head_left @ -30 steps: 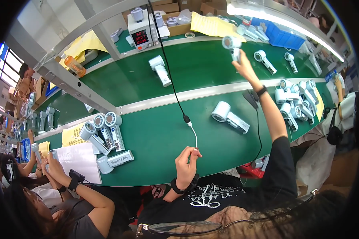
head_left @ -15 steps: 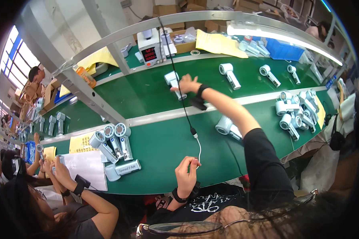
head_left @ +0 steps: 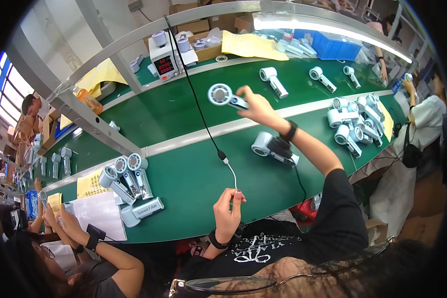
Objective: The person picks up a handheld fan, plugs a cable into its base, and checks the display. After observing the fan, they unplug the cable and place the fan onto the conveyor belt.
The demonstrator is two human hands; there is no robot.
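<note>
My right hand point(head_left: 256, 107) is raised over the green conveyor belt point(head_left: 184, 174), gripping a grey handheld fan point(head_left: 223, 95) by its handle, round head pointing left. My left hand point(head_left: 228, 211) is near the front edge, pinching the white plug end of a hanging black cable point(head_left: 203, 126). Another fan point(head_left: 273, 147) lies on the belt under my right forearm.
A cluster of fans point(head_left: 126, 174) lies left with white paper sheets point(head_left: 102, 213). A pile of fans point(head_left: 355, 124) sits right. Single fans point(head_left: 273, 82) lie on the far belt. A power supply point(head_left: 166, 58) stands at the back. A neighbouring person's hands point(head_left: 67, 223) work lower left.
My right hand reached far right, swung left across the far belt, and now holds a fan lifted above the belt. My left hand has kept hold of the cable end.
</note>
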